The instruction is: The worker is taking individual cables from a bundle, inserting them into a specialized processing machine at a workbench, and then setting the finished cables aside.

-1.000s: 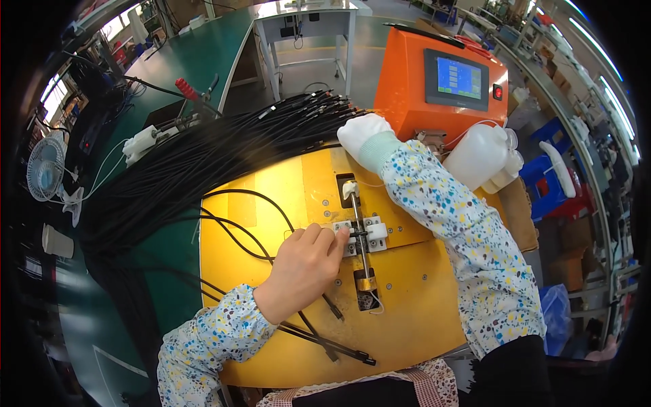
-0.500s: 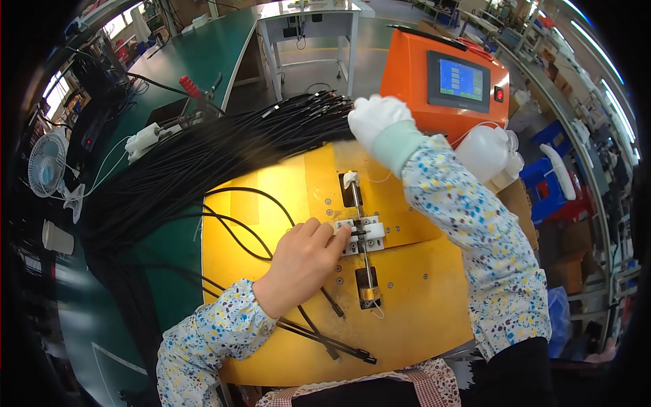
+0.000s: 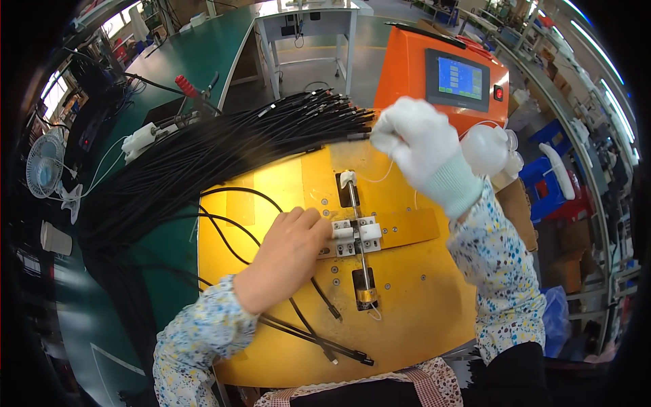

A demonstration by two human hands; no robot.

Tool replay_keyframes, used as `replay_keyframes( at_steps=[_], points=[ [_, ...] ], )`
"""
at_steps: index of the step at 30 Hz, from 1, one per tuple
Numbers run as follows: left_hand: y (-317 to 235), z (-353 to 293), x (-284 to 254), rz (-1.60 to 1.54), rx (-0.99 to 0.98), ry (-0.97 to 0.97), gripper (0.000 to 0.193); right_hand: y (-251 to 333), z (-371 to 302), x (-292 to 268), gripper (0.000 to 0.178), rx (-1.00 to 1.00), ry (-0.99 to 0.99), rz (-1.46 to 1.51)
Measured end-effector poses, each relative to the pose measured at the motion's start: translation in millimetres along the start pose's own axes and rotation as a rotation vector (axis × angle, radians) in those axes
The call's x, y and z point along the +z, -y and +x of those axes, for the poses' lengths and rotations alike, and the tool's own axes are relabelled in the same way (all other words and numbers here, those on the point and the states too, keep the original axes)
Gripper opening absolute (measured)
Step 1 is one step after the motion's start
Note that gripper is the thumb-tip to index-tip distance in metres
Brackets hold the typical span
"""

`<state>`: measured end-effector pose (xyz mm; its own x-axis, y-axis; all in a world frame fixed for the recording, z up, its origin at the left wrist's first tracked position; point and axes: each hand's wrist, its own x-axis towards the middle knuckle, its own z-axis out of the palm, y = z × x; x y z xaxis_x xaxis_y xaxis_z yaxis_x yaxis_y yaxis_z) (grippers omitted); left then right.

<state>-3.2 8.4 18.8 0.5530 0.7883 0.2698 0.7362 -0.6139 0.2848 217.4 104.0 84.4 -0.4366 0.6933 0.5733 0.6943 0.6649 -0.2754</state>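
Note:
My bare left hand is over the yellow plate, its fingers curled down beside a small white clamp fixture with metal rods. Whatever those fingers hold is hidden under them. Black cables loop across the plate and pass beneath this hand, several ends lying below it. Farther off to the right, my white-gloved right hand pinches the end of a black cable at the near edge of a big cable bundle.
An orange machine with a screen stands behind my right hand, a white plastic bottle beside it. On the green table are a red-handled toggle clamp, a small fan and a paper cup.
My left hand has drawn back left from the fixture, its extended finger now curled. My right hand has come nearer and to the right, with a cable end at its fingertips.

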Motion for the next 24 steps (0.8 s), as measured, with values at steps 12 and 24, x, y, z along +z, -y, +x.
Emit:
replay_keyframes(
  at_steps=[12,24],
  points=[
    [-17.3,6.0,7.3,-0.308,-0.097,-0.047,0.020,22.1,-86.2,22.3,0.011,0.088,0.234,0.428],
    [-23.4,-5.8,17.6,0.123,0.068,-0.133,0.036,-5.5,-54.5,24.4,0.012,-0.049,0.266,0.218]
  ],
)
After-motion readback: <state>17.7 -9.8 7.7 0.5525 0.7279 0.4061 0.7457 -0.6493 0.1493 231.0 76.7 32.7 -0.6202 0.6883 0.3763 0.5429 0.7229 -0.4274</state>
